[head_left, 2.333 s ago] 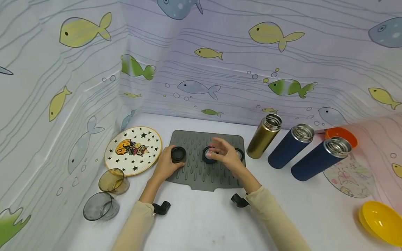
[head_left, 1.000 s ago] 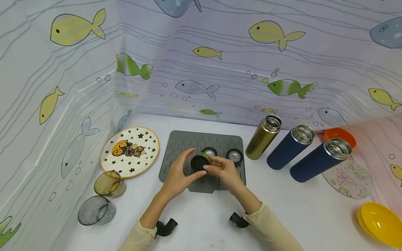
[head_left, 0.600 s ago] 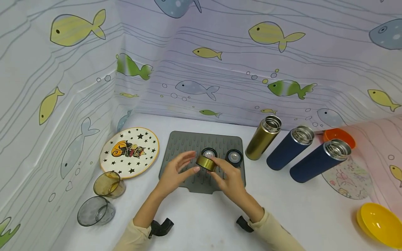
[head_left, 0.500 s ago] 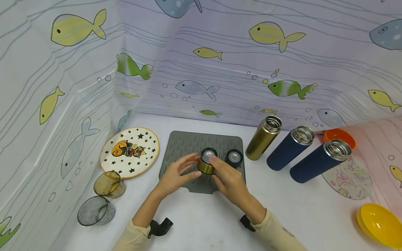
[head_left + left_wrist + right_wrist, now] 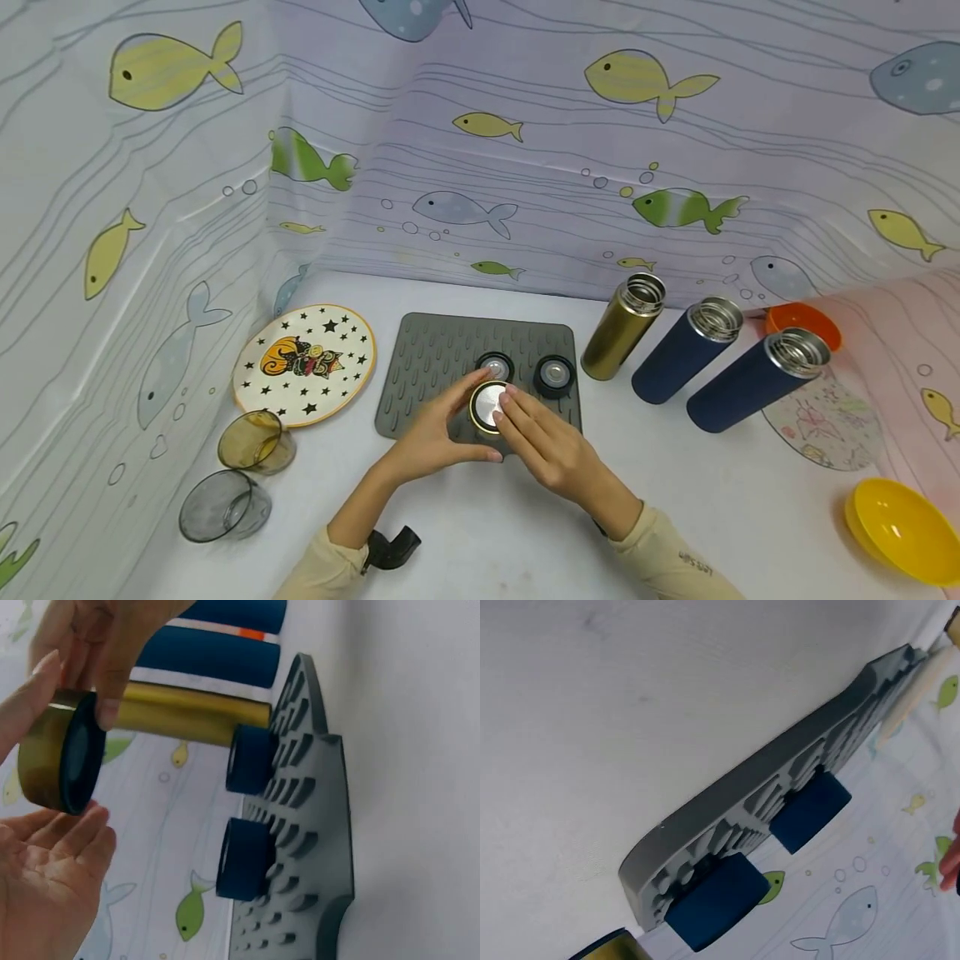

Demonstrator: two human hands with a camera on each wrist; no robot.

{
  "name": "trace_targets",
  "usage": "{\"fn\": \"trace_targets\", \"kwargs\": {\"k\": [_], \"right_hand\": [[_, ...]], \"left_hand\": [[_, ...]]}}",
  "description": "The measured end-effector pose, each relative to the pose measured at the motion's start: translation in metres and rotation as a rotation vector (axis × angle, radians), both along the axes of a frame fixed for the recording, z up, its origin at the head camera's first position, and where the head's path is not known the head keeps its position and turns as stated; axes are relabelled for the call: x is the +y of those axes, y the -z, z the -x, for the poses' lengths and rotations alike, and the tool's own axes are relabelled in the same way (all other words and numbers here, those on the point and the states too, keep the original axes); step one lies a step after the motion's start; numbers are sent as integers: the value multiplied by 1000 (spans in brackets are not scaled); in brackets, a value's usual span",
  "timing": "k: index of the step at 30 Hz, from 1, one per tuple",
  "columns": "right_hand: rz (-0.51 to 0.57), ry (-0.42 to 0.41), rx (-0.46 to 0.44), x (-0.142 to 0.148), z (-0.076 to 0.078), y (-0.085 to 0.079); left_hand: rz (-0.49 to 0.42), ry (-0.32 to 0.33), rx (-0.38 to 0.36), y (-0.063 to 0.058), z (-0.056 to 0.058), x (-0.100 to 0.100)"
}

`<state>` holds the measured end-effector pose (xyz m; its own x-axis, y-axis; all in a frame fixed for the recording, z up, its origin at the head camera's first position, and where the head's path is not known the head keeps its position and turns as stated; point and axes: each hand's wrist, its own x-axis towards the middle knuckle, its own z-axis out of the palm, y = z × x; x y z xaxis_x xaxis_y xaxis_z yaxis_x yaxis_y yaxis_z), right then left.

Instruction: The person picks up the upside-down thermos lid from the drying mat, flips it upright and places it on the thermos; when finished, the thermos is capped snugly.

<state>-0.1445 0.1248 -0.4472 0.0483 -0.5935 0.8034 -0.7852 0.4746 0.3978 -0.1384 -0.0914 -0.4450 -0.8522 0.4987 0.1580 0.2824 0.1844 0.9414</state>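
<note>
A gold bottle cap (image 5: 487,406) with a silver disc on its upward face is held over the front of a grey ribbed mat (image 5: 423,350). Fingers of my right hand (image 5: 551,442) pinch its right side; in the left wrist view they grip its rim. My left hand (image 5: 431,442) curves loosely around the left side, thumb stretched in front; whether it touches the cap is unclear. The left wrist view shows the cap's dark face (image 5: 82,754) towards the mat. Two dark blue caps, a left one (image 5: 496,365) and a right one (image 5: 555,377), lie on the mat.
Right of the mat stand an uncapped gold bottle (image 5: 622,329) and two uncapped blue bottles (image 5: 682,354). Beyond are an orange bowl (image 5: 810,321), a yellow bowl (image 5: 900,525) and a patterned plate (image 5: 832,425). Left are a star plate (image 5: 300,392) and two glasses, amber (image 5: 255,442) and grey (image 5: 225,508).
The gold cap passed from the mat's left side, by my left hand, to my right hand. It has turned over, from dark face to silver face towards the head camera.
</note>
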Motion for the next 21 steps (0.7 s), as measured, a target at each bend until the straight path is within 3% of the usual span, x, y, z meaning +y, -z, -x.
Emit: {"fn": "trace_targets", "kwargs": {"k": [3, 6, 10, 12, 15, 21], "right_hand": [[2, -4, 26, 2, 0, -5], [11, -18, 23, 5, 2, -3], [100, 5, -72, 11, 6, 3], [196, 74, -170, 17, 8, 5], [412, 241, -353, 27, 13, 6], [826, 547, -718, 52, 33, 1]], "left_hand": [[-15, 21, 21, 2, 3, 5], [-22, 2, 56, 3, 6, 12], [-26, -64, 154, 1, 12, 22], [-13, -103, 196, -3, 17, 28], [-4, -139, 210, -13, 29, 39], [-34, -135, 172, -37, 58, 64]]}}
